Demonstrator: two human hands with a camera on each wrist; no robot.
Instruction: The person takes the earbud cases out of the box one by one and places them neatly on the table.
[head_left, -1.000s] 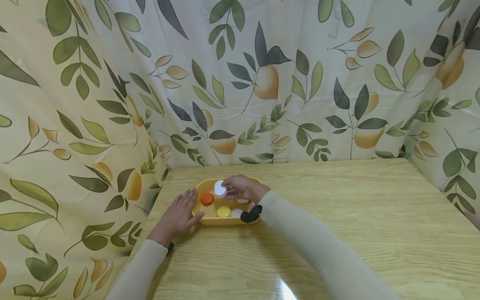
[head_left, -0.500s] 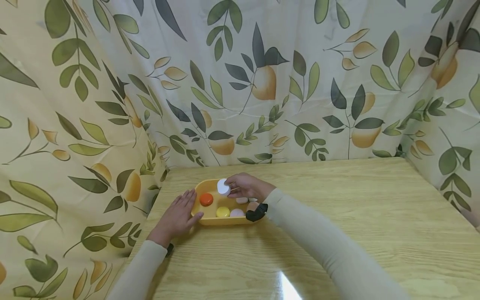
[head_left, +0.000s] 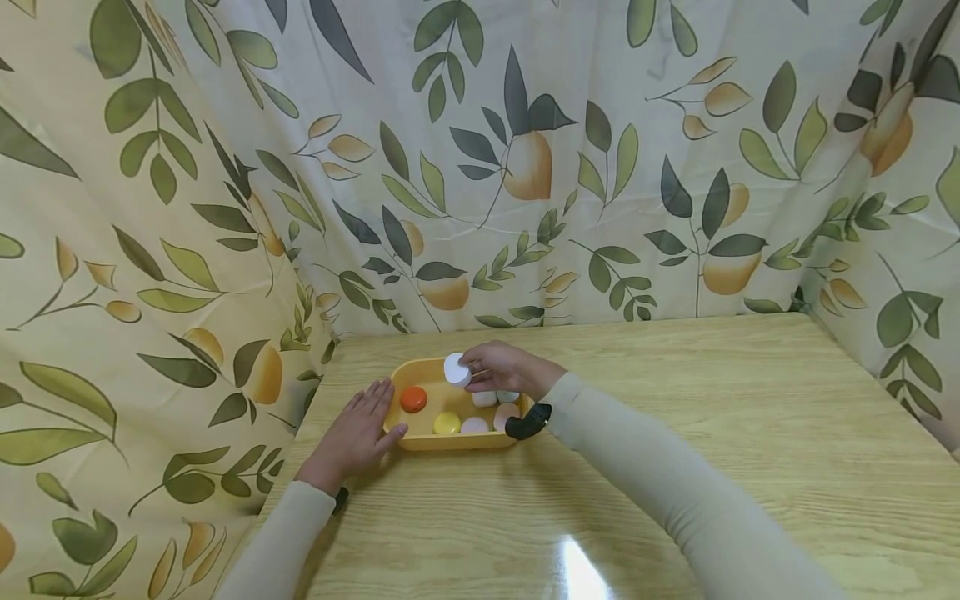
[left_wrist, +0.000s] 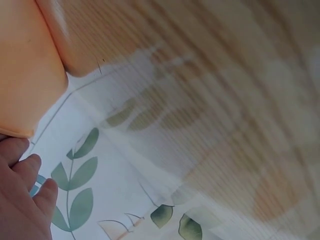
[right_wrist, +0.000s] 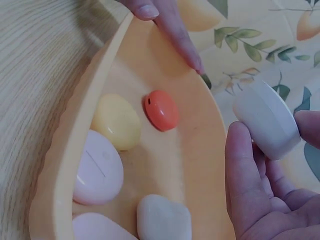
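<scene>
Over the back of a yellow-orange tray (head_left: 457,442), my right hand (head_left: 504,368) pinches a thick white disc (right_wrist: 265,120) between thumb and fingers, its flat face turned to the left in the head view. My left hand (head_left: 360,429) lies with straight fingers along the tray's left rim, thumb at the front corner. Inside the tray are a glossy red round piece (right_wrist: 162,110) with a small hole, a yellow round one (right_wrist: 117,122), a pale pink one (right_wrist: 100,167) marked by a thin line, and a white rounded-square one (right_wrist: 164,219).
At the tray's right end sit a peach piece (head_left: 506,415) and a pale piece (head_left: 507,397), partly behind the right hand and wrist. The wood-grain table (head_left: 675,417) extends right and forward. A leaf-printed curtain (head_left: 480,250) hangs behind and along both sides.
My right hand has drawn slightly right and up with the white disc, uncovering more pieces at the tray's right end. The left hand stays on the rim.
</scene>
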